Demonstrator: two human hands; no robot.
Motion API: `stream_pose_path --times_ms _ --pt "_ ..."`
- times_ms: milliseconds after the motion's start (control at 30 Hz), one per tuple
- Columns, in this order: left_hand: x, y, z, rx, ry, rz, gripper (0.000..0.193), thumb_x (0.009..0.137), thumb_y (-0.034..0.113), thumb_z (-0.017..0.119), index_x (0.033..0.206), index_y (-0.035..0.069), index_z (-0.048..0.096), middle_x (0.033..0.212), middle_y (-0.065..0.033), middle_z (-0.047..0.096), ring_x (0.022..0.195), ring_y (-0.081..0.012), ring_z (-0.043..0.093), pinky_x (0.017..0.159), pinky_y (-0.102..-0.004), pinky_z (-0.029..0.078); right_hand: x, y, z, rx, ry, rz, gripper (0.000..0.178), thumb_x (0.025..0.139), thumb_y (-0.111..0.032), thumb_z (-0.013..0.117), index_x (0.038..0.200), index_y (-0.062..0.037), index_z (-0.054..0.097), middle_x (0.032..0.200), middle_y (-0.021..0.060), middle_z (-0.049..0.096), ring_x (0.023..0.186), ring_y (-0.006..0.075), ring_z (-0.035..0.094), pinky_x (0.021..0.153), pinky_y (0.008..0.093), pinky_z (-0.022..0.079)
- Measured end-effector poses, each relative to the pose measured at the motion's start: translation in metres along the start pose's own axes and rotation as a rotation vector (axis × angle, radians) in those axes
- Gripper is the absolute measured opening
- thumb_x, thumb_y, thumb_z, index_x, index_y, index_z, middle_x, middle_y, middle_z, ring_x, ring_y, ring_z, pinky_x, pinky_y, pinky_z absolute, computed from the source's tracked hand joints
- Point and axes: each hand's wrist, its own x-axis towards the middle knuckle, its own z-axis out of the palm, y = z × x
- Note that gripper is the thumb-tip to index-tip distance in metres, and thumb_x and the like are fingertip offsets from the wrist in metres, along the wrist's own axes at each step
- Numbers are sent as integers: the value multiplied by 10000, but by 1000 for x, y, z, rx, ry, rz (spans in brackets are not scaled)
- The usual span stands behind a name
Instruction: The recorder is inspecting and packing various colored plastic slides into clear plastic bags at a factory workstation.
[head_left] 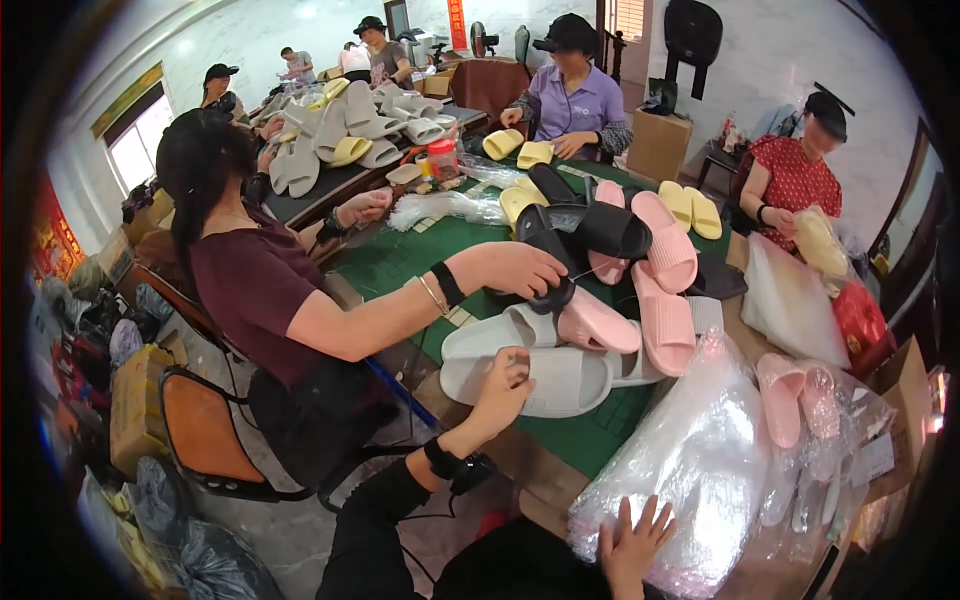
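My left hand (503, 392) is over the near grey slipper (572, 382), its fingers loosely bent and apart. Whether the fingertips touch the slipper I cannot tell. Another grey slipper (478, 338) lies just behind. My right hand (640, 540) rests, fingers spread, on a stack of clear plastic bags (680, 450) at the table's near edge. Beyond the grey pair, pink slippers (665, 320) and black slippers (612, 230) lie heaped. A co-worker's hand (520, 268) from the left reaches to a black slipper in that heap.
Pink slippers in clear bags (798, 400) lie at right, beside a cardboard box (905, 400). Several co-workers sit around the green-topped table (385, 262). Yellow slippers (690, 208) lie on its far side. An orange chair (212, 430) stands at left.
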Motion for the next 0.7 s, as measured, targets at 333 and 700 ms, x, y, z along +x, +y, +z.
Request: stream_pose_path --times_ms 333,700 --pt "48 14 3 -58 110 -509 600 892 228 601 1385 75 295 1039 -81 603 832 -149 583 701 -307 472 8 0 -10 -134 6 -20 589 826 -371 641 1349 -143 494 1392 230 406 1335 429 289 1072 582 202" --pt "85 -12 4 -439 -66 -700 210 883 211 575 1027 62 603 927 -59 653 818 -187 632 701 -334 525 -1 2 0 -6 -8 20 490 810 -318 642 1256 -136 554 1428 266 307 1342 512 175 1072 649 92"
